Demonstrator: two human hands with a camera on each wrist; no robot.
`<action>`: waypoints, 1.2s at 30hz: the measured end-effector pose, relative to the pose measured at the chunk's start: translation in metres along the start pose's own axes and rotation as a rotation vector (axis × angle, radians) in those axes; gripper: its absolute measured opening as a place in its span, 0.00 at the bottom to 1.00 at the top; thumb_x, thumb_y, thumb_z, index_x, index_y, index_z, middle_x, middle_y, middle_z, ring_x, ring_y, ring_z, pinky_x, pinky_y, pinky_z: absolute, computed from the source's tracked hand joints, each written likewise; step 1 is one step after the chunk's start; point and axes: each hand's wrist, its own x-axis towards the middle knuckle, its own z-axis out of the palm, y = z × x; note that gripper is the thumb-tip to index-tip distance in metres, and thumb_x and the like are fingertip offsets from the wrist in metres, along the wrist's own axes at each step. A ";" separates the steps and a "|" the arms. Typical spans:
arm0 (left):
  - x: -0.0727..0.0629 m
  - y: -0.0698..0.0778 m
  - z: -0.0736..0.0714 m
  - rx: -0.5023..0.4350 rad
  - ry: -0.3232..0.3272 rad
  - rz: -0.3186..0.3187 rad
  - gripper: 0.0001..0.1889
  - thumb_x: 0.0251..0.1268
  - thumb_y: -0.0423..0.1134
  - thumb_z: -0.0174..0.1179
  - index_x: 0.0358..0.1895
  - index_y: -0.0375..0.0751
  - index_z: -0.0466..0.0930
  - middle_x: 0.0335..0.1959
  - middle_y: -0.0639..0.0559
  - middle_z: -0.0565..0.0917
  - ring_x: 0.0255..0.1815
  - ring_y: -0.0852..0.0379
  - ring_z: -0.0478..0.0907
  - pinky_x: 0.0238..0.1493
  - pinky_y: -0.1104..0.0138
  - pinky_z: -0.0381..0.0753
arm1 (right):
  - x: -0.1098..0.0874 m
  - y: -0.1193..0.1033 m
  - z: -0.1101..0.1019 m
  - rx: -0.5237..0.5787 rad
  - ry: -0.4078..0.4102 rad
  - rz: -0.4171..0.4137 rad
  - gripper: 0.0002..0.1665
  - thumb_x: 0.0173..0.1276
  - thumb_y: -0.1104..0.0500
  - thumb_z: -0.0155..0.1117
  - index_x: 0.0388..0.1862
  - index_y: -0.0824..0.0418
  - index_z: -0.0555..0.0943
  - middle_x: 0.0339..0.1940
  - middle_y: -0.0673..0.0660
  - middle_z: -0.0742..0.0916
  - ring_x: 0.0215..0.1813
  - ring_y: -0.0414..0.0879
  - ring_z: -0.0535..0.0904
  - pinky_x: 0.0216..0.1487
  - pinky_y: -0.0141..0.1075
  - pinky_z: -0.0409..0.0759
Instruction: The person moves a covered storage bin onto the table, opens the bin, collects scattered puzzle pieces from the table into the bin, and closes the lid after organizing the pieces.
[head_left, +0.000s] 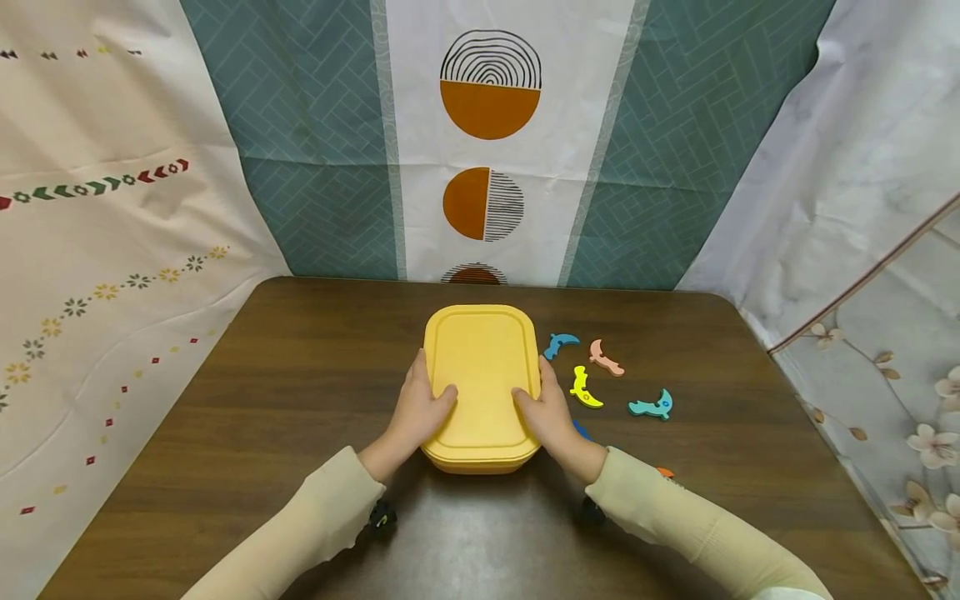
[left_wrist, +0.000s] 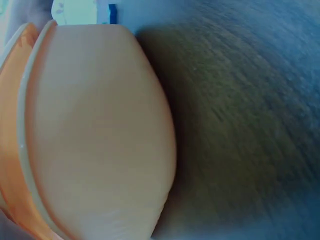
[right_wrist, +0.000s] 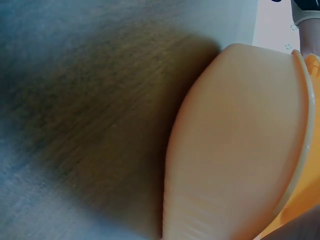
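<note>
A yellow plastic box [left_wrist: 100, 125] stands at the middle of the table, its rounded lid [head_left: 482, 375] over it. My left hand [head_left: 415, 408] grips the lid's left side, thumb lying on top and fingers down along the edge. On the opposite side my right hand [head_left: 553, 417] holds it the same way. Both wrist views show the box's pale outer wall bare of fingers, and an orange band between its rim and the lid's edge. What the box contains is hidden.
Right of the box lie small crescent-shaped pieces: blue [head_left: 561, 344], pink [head_left: 605, 358], yellow [head_left: 584, 388] and teal [head_left: 652, 405]. A darker blue piece [head_left: 581, 430] and an orange one [head_left: 665, 472] are partly covered by the right arm. Patterned cloths hang around the brown table [head_left: 315, 367].
</note>
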 end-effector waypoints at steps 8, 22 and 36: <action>0.000 0.007 -0.006 -0.015 0.005 0.001 0.42 0.62 0.38 0.54 0.73 0.25 0.41 0.73 0.27 0.50 0.73 0.35 0.51 0.71 0.48 0.55 | 0.000 -0.005 -0.001 0.000 -0.011 -0.010 0.43 0.70 0.64 0.52 0.75 0.70 0.42 0.75 0.71 0.54 0.71 0.63 0.60 0.66 0.54 0.65; -0.003 0.008 -0.022 -0.097 0.017 -0.035 0.40 0.63 0.36 0.53 0.73 0.27 0.43 0.72 0.29 0.55 0.71 0.38 0.58 0.68 0.49 0.62 | -0.007 -0.021 0.006 0.064 -0.003 0.038 0.43 0.70 0.65 0.52 0.76 0.67 0.42 0.76 0.68 0.55 0.70 0.62 0.62 0.65 0.53 0.68; -0.008 0.006 -0.044 -0.104 -0.024 -0.105 0.39 0.67 0.40 0.52 0.74 0.29 0.43 0.73 0.31 0.55 0.70 0.39 0.59 0.68 0.48 0.62 | -0.013 -0.030 0.014 0.148 -0.055 0.036 0.42 0.70 0.66 0.52 0.76 0.68 0.43 0.75 0.69 0.58 0.69 0.62 0.65 0.65 0.53 0.68</action>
